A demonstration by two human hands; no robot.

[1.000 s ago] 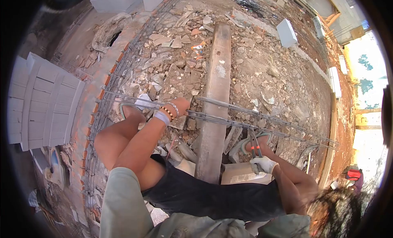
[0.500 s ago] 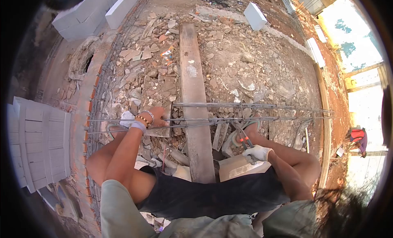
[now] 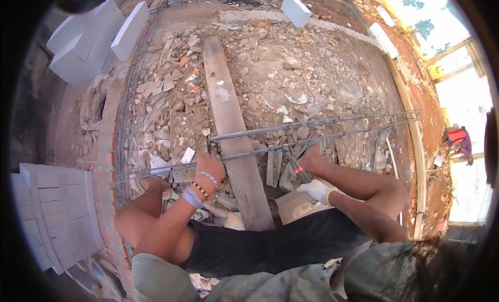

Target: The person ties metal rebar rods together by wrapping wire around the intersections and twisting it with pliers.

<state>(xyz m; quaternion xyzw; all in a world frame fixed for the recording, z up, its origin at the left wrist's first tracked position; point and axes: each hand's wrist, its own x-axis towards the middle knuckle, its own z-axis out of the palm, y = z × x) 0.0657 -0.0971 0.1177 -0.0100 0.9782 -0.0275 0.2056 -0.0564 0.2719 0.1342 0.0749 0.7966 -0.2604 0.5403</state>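
Thin steel rods [image 3: 260, 154], tied into a narrow rebar cage, lie across a wooden plank [image 3: 223, 99] in front of me. My bare left hand [image 3: 210, 168], with bracelets at the wrist, is closed around the lower rods left of the plank; its fingertips are partly hidden. In a white glove, my right hand [image 3: 317, 191] grips the handles of pincers [image 3: 298, 169] with orange bands. Their dark jaws are up at the lower rods, right of the plank. Whether they bite on a tie wire is too small to tell.
Broken rubble [image 3: 176, 99] covers the ground around my feet. White blocks [image 3: 86, 44] are stacked at upper left, and a grey slatted panel [image 3: 62, 213] stands at left. A long timber board [image 3: 410, 120] runs along the right. Beyond it another person [image 3: 460, 142] is bent over.
The view has turned, so the plank and rods now slant. My left hand has come nearer my body and closed on the rods. The pincers' handles have come together.
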